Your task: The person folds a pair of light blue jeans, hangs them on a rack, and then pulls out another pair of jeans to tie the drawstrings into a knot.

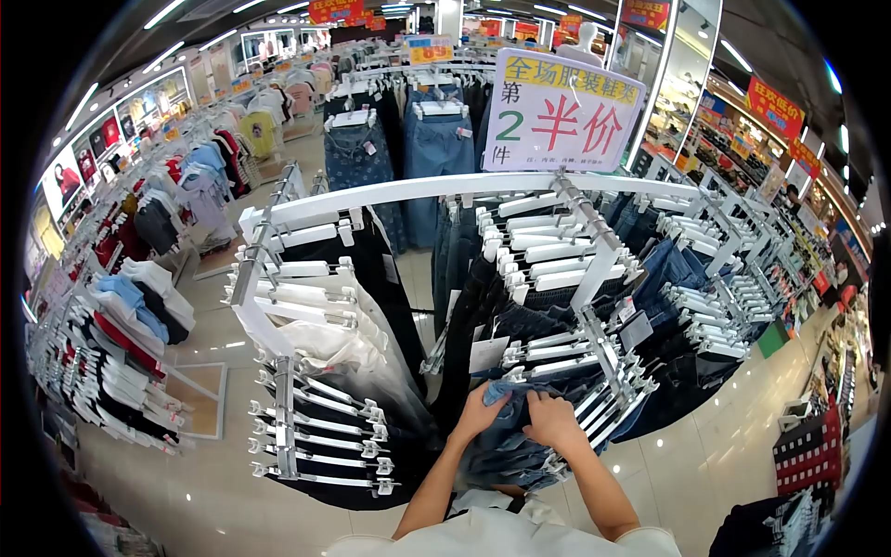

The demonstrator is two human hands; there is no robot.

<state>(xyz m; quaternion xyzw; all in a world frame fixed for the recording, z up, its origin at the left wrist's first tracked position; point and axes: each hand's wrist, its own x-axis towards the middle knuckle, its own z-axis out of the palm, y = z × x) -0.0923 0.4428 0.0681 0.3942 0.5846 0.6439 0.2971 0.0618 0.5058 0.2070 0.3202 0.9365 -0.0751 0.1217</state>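
My left hand (pixel 476 414) is closed on the light blue waistband of a pair of jeans (pixel 504 429) hanging at the front of the rack. Close beside it, my right hand (pixel 551 418) has its fingers curled over the same denim; its fingertips are partly hidden. White clip hangers (pixel 557 345) with more dark jeans crowd just beyond my hands. A white tag (pixel 487 355) hangs above my left hand. To the left, white trousers (pixel 343 342) and black trousers hang from similar hangers.
The rack's white top rail (pixel 408 192) curves across in front of me, carrying a large sale sign (pixel 562 111). More denim (pixel 436 153) hangs behind. Clothes racks (pixel 121 371) stand to the left. Folded checked cloth (pixel 814 450) lies at right.
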